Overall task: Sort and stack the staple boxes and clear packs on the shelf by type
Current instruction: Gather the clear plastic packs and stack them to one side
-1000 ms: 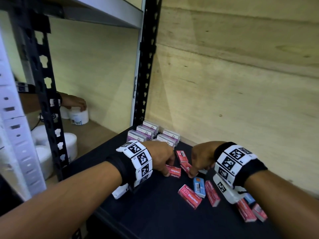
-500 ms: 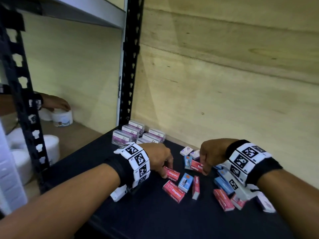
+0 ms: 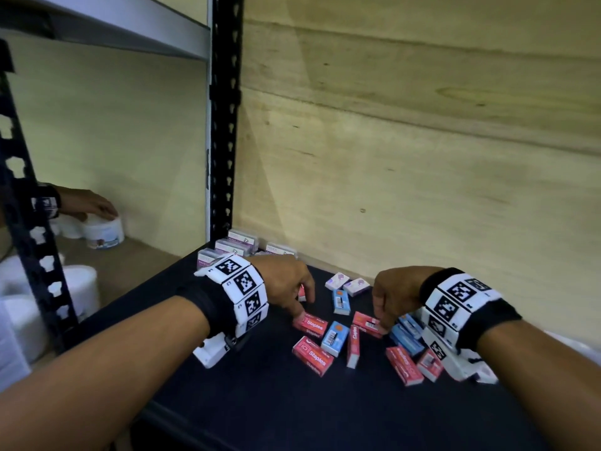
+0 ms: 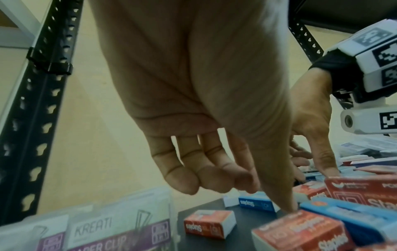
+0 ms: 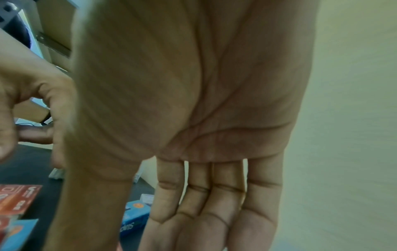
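Observation:
Red and blue staple boxes lie scattered on the black shelf (image 3: 260, 402). My left hand (image 3: 300, 304) hangs over them with its thumb tip touching a red Staples box (image 3: 310, 324). In the left wrist view the left hand (image 4: 247, 195) has loosely curled fingers that hold nothing, and the thumb presses the red box (image 4: 300, 229). My right hand (image 3: 380, 323) points its fingers down onto another red box (image 3: 366, 322). Its palm (image 5: 204, 229) is flat and empty. Clear paper-clip packs (image 3: 234, 249) stand at the back left.
Two small white-and-purple boxes (image 3: 346, 283) lie near the plywood back wall (image 3: 406, 174). A black slotted upright (image 3: 224, 125) borders the shelf at the left. Beyond it another person's hand (image 3: 91, 203) rests on a white tub (image 3: 104, 234). A grey shelf (image 3: 113, 30) hangs overhead.
Both hands stay low over the scattered boxes. The left thumb has come down on a red Staples box, and the right hand has shifted slightly rightward onto another red box. The head view has swung.

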### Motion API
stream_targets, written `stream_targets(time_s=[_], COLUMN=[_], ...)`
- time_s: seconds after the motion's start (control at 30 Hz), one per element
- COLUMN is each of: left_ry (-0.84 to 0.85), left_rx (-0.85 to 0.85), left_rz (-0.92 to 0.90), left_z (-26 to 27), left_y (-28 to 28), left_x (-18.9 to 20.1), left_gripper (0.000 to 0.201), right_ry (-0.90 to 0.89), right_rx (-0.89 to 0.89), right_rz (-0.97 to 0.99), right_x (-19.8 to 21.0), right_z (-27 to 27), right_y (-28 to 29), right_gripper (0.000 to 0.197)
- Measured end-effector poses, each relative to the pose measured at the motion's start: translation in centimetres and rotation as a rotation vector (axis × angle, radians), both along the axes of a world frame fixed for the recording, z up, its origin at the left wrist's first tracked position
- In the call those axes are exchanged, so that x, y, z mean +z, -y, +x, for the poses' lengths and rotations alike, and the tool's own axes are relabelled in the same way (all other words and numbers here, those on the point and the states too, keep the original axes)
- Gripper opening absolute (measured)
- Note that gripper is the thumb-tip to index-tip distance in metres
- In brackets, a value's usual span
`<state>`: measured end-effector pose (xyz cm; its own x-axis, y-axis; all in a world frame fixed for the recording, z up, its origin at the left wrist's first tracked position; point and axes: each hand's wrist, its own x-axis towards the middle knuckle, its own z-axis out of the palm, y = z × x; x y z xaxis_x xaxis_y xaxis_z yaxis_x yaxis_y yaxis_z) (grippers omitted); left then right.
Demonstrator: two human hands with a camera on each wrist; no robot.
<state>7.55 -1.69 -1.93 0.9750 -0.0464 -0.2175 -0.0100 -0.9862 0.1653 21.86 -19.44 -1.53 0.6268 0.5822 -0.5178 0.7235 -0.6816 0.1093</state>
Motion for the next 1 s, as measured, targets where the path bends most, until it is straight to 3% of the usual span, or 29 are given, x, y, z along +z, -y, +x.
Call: stream_targets(time_s=[0.23, 0.47, 0.77, 1.0], left_ry=[0.035, 0.089, 0.081, 0.089], left_rx=[-0.043, -0.158, -0.351, -0.446], left_rz=[0.012, 0.049, 0.081, 0.101], left_z=[0.8, 3.3, 8.3, 11.2], left_y=[2.4, 9.0, 19.5, 25.5], left_x=[2.2, 3.3, 2.0, -0.1], left_gripper=[0.037, 0.034, 0.043, 0.048], right_ry=[0.066, 0.147, 0.190, 0.157], right_rx=[-0.037, -0.136, -0.351, -0.464], right_rz=[0.086, 0.176, 0.211, 0.232], right_x=[1.4, 3.0, 4.2, 1.8], right_z=[0.1, 1.2, 3.0, 3.8], right_y=[4.0, 12.7, 25.2, 29.8], right_gripper=[0.030, 0.048, 0.057, 0.074])
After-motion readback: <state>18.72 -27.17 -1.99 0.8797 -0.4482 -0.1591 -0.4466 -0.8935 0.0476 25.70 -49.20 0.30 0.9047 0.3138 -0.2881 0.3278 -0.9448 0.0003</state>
